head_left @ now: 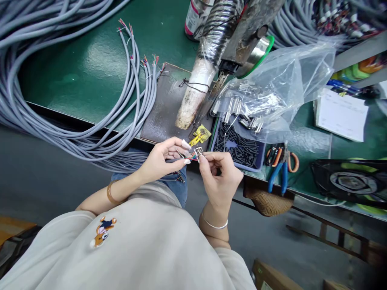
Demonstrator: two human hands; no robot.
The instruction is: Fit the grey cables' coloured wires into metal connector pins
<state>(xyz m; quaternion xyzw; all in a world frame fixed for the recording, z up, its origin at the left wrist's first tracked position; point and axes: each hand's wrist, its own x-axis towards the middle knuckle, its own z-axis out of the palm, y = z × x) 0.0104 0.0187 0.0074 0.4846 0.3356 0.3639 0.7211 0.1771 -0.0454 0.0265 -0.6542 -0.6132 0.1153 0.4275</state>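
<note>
Above my lap, my left hand [165, 159] pinches the end of a grey cable, its thumb and a finger wearing white tip covers. Thin coloured wires [191, 158] fan from that end toward a small metal multi-pin connector [198, 153]. My right hand [219, 171] grips the connector between thumb and fingers. Wires and pins meet or nearly touch; I cannot tell whether they are joined. Just beyond my fingertips, a yellow piece [200, 135] sits on the edge of a dark board [163, 108].
Grey cables [90, 135] with stripped ends spread across the left. A taped hose [193, 92] and a soldering iron [216, 86] hang over the board. At right are a blue bin [256, 165] of black sleeves, a plastic bag [281, 92] of connectors, pliers [284, 167] and a fan [350, 181].
</note>
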